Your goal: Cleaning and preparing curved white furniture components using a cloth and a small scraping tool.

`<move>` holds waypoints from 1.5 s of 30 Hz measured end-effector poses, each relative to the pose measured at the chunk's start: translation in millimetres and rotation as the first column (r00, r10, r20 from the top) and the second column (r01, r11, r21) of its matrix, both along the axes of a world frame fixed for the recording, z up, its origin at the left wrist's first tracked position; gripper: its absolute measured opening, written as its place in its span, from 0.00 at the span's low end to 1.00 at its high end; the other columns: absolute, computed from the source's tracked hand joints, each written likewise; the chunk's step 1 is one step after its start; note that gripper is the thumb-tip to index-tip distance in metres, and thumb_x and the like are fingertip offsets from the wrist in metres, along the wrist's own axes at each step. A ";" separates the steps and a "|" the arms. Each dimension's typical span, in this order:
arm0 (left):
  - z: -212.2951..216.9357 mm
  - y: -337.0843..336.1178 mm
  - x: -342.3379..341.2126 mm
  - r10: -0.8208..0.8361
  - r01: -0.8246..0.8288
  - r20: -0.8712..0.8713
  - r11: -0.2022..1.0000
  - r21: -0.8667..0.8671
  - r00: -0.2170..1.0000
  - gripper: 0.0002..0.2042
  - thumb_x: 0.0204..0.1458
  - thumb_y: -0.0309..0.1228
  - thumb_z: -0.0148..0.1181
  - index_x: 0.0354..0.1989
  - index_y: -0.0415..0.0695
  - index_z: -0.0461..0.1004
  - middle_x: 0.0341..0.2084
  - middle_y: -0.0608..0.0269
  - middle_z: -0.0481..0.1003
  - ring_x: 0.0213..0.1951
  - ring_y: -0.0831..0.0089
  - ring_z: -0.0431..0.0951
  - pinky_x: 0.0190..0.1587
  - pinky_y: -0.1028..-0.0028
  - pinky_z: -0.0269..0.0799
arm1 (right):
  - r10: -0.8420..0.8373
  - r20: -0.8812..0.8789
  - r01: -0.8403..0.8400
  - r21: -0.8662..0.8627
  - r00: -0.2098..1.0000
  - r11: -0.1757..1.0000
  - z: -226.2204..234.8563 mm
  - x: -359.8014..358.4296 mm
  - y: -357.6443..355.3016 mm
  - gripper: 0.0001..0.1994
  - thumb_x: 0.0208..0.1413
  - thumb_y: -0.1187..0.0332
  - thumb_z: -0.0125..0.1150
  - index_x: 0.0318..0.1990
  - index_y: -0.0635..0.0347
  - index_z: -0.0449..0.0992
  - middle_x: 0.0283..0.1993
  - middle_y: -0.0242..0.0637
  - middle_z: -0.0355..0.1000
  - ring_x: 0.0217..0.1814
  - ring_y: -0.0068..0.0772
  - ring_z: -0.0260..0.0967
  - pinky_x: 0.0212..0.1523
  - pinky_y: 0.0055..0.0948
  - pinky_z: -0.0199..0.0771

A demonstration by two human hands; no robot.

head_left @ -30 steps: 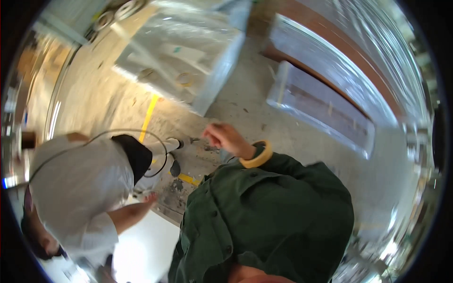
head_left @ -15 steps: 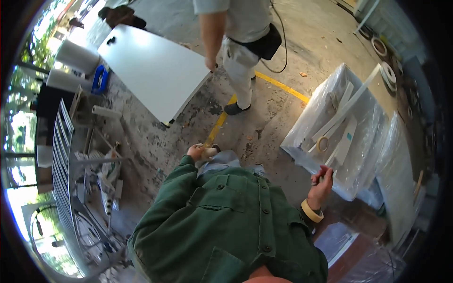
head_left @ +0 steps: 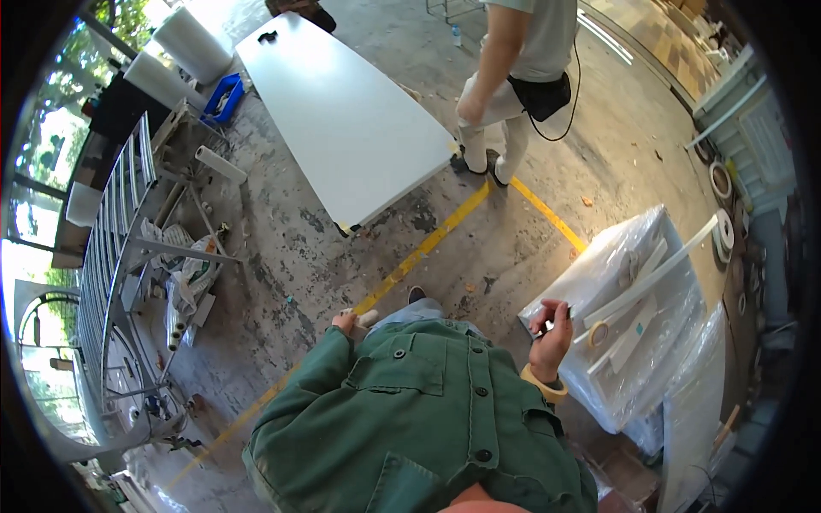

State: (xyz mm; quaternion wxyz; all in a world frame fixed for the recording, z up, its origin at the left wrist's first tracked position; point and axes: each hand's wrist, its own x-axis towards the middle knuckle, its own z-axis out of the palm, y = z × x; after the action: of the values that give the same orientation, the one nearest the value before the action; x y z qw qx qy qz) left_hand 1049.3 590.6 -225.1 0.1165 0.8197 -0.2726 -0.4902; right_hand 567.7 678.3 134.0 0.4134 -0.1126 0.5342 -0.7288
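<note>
My right hand (head_left: pixel 552 335) is raised beside a plastic-wrapped bundle of white panels (head_left: pixel 637 321), its fingers pinched on a small dark object (head_left: pixel 547 322). A yellow tape roll (head_left: pixel 544 385) sits around that wrist. My left hand (head_left: pixel 345 321) is curled in front of my green jacket (head_left: pixel 428 410), next to something white (head_left: pixel 367 317); whether it holds it is unclear. A strip of white trim (head_left: pixel 658 272) and a tape roll (head_left: pixel 598 333) lie on the bundle.
Another person (head_left: pixel 513 77) stands by a large white board (head_left: pixel 342 111) lying on the concrete floor. A yellow floor line (head_left: pixel 428 248) runs diagonally. A metal rack (head_left: pixel 120 256) with clutter is on the left, with white rolls (head_left: pixel 197 43) and a blue crate (head_left: pixel 224 96) behind it.
The view has swung round from one second ago. Over the last half second my right hand stays at the wrapped bundle, and the other person has stepped away from the white board.
</note>
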 end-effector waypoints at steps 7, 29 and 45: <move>77.5 -107.3 -55.7 0.039 -0.165 -0.406 0.946 -0.279 0.913 0.14 0.46 0.31 0.62 0.41 0.40 0.75 0.33 0.61 0.76 0.34 0.71 0.75 0.37 0.71 0.72 | 0.101 0.015 -0.101 0.012 0.995 0.995 -6.2 42.8 -70.3 0.18 0.65 0.57 0.43 0.34 0.63 0.72 0.19 0.28 0.58 0.19 0.20 0.54 0.23 0.21 0.57; 69.7 -131.2 -88.9 0.063 -0.074 -0.182 0.996 -0.058 0.981 0.24 0.42 0.40 0.69 0.45 0.37 0.74 0.37 0.54 0.77 0.38 0.62 0.77 0.37 0.63 0.73 | 0.244 -0.004 -0.244 0.029 0.970 0.969 -23.3 -40.8 -214.1 0.19 0.66 0.56 0.42 0.35 0.62 0.72 0.19 0.28 0.61 0.19 0.18 0.56 0.22 0.18 0.57; 107.9 -301.6 -380.7 -0.145 0.076 -0.328 0.974 -0.213 0.933 0.29 0.31 0.30 0.74 0.46 0.39 0.72 0.39 0.58 0.75 0.41 0.68 0.75 0.47 0.70 0.71 | 0.074 -0.081 -0.066 0.094 0.994 0.993 -12.6 -339.7 -311.9 0.18 0.65 0.56 0.43 0.33 0.60 0.72 0.18 0.25 0.57 0.19 0.17 0.52 0.22 0.18 0.54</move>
State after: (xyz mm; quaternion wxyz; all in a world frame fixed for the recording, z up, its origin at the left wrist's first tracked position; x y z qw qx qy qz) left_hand 668.6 289.1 -117.2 0.2145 0.6899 -0.3413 -0.6012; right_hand 228.0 366.4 121.4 0.4205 -0.1428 0.5796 -0.6833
